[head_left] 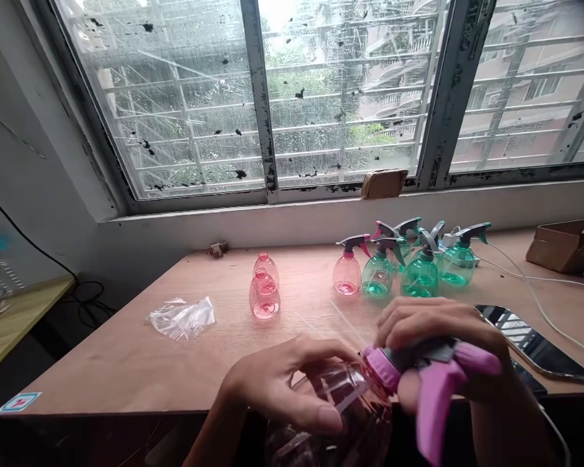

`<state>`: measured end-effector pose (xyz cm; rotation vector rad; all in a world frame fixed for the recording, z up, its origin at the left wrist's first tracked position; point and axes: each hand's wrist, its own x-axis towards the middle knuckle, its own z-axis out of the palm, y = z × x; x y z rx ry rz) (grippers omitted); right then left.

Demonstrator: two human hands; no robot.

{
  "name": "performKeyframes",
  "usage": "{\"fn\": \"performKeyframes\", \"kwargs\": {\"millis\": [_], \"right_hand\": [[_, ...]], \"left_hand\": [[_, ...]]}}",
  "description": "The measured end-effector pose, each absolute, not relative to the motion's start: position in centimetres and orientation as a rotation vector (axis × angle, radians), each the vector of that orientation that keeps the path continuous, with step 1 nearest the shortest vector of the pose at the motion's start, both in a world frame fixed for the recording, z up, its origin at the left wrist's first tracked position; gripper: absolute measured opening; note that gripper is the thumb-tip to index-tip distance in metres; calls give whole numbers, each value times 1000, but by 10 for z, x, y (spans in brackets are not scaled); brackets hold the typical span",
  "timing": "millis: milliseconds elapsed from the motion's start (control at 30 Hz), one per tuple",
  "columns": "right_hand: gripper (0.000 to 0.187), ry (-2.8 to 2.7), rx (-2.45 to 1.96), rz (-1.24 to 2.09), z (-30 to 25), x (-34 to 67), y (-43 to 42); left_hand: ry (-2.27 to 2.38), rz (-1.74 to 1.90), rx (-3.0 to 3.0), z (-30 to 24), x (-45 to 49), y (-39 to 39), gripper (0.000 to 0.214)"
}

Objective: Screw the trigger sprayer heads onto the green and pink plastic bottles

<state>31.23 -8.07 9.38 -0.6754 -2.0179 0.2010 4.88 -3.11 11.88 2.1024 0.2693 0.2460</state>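
My left hand [287, 383] is wrapped round a clear pink bottle [340, 434], which lies tilted at the table's front edge with its neck to the right. My right hand [442, 327] grips a pink and grey trigger spray head [438, 383] whose pink collar sits at the bottle's neck. A clear tube shows inside the bottle; whether the collar is screwed tight I cannot tell. Just beyond my hands, thin clear tubes [349, 324] lie on the table. Two pink bottles without heads, the front one [265, 301] nearer me, stand to the left.
Several spray bottles with heads, pink [346, 275] and green [421, 275], stand at the back right. A crumpled plastic bag [182, 318] lies left. A phone [533, 340], a white cable [530, 285] and a cardboard box [559, 246] are at the right.
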Motion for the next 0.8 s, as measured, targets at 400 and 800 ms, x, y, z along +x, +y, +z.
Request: {"fn": "performKeyframes", "kwargs": {"millis": [400,800], "right_hand": [[70,-2344,-1004,462,103,315,-73],[36,-2200,-1120,200,100,317,-83]], "left_hand": [[1084,307,2483,135,17,-50,71],[807,253,2344,145,-2,-66,78]]}}
